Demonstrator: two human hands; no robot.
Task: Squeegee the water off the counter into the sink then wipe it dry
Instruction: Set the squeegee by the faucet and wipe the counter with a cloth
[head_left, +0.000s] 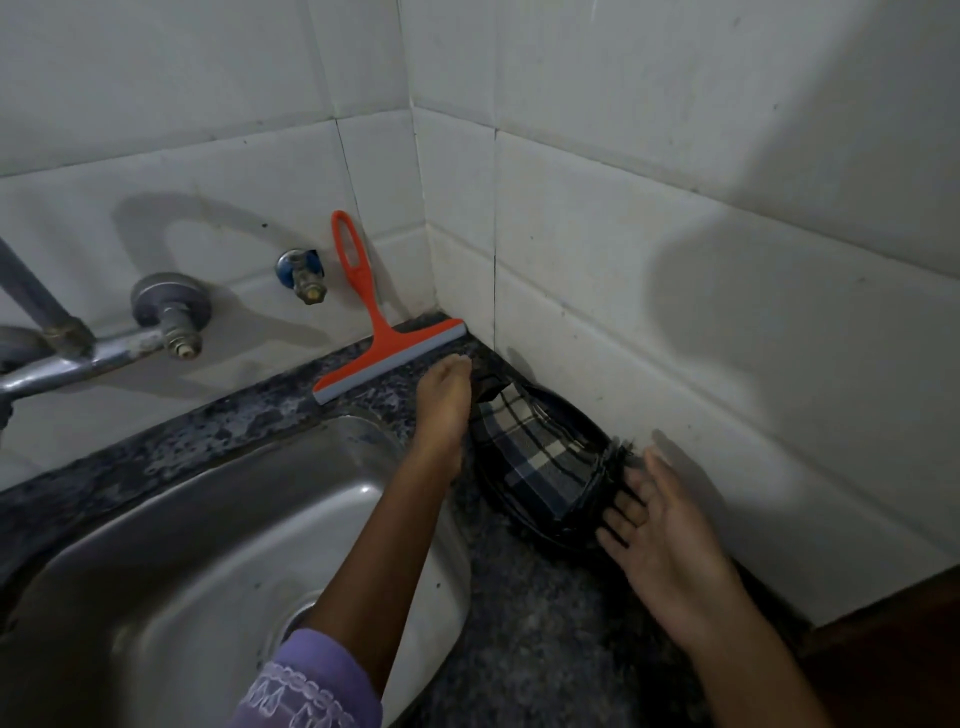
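An orange squeegee (363, 312) with a grey blade leans against the tiled wall, its blade resting on the dark speckled counter (545, 623) behind the sink (171, 545). A dark checked cloth (530, 457) lies on the counter along the right wall. My left hand (444, 410) reaches across the sink corner and pinches the cloth's far end. My right hand (660, 535) rests with fingers spread on the cloth's near, frayed end, by the wall.
A metal tap (67, 343) with pipework juts from the back wall at the left. A small wall valve (304, 275) sits beside the squeegee handle. White tiled walls meet in a corner behind the cloth. A dark wooden edge (893, 639) shows at lower right.
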